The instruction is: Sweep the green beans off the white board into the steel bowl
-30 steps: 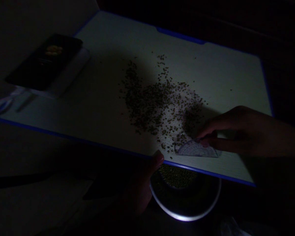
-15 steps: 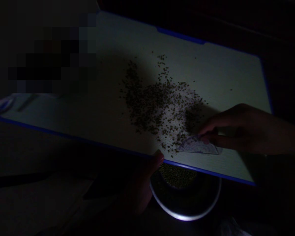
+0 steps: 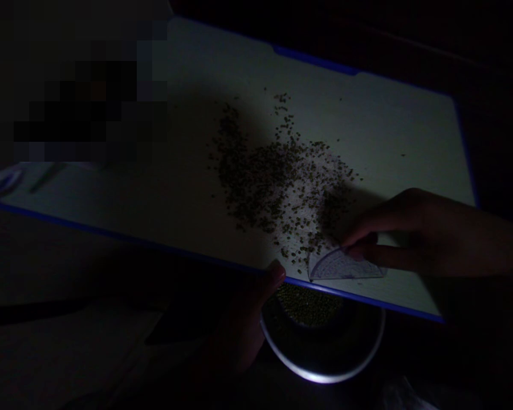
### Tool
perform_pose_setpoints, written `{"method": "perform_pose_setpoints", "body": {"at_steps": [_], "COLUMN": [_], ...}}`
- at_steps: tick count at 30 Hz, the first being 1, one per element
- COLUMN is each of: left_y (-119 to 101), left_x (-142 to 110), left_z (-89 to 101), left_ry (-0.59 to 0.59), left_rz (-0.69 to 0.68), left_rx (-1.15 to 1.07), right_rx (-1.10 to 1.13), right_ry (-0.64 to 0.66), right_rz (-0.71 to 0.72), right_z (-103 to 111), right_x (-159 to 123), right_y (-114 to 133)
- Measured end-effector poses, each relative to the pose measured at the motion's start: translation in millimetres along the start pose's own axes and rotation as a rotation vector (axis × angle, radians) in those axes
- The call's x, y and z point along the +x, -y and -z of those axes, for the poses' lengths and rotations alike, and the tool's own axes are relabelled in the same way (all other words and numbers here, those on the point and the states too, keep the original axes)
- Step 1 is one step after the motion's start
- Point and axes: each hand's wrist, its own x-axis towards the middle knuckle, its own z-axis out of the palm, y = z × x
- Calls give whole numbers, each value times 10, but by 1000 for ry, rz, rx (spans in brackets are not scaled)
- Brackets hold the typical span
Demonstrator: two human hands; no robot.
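Between the thumb and fingers of my right hand (image 3: 393, 236) is a clear half-round protractor (image 3: 346, 266), its straight side close to the near edge of a white board (image 3: 132, 205) with a blue rim. Small dark green beans (image 3: 256, 176), which look like mung beans, lie scattered over the middle of the board, left of and beyond the protractor. My left hand (image 3: 252, 319) grips the board's near edge, thumb on top and the other fingers hidden underneath. Below that edge stands a bowl (image 3: 320, 376) with a shiny rim, holding more green beans (image 3: 310, 307).
A blurred-out patch (image 3: 85, 108) covers the board's far left. A white, blue-marked object (image 3: 4, 181) sits at the left corner. At the bottom right lies something crumpled and clear, like plastic (image 3: 404, 396). The surroundings are very dark.
My right hand moved the protractor slightly away, then back toward the near edge, where a bean or two now lies by its corner. The left hand and bowl stay put.
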Motion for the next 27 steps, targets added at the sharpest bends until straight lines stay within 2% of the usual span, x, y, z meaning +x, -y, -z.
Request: {"method": "perform_pose_setpoints", "body": {"at_steps": [4,9,15,18,22,27], "left_y": [11,13,-10,-13,-13,-1], "left_x": [8,11,12,10,14,32], "left_z": [-6,-24,-67,-74,-58,-33], "left_ry": [-141,-134,-188,-184,-123,-109], "left_rz": [6,9,-22,-27,9,-7], "left_rx": [32,24,1,7,23,26], "right_rx": [-34,-37,-25,-40,-34,24], "right_ry": [4,0,-19,-18,-9,-7], "right_rz": [28,41,56,61,59,131], "right_z": [-11,-7,-11,1,-5,-42], "right_x": [-14,-16,-20,-19,-10,-9], "right_y": [-9,2,3,18,36,49]}}
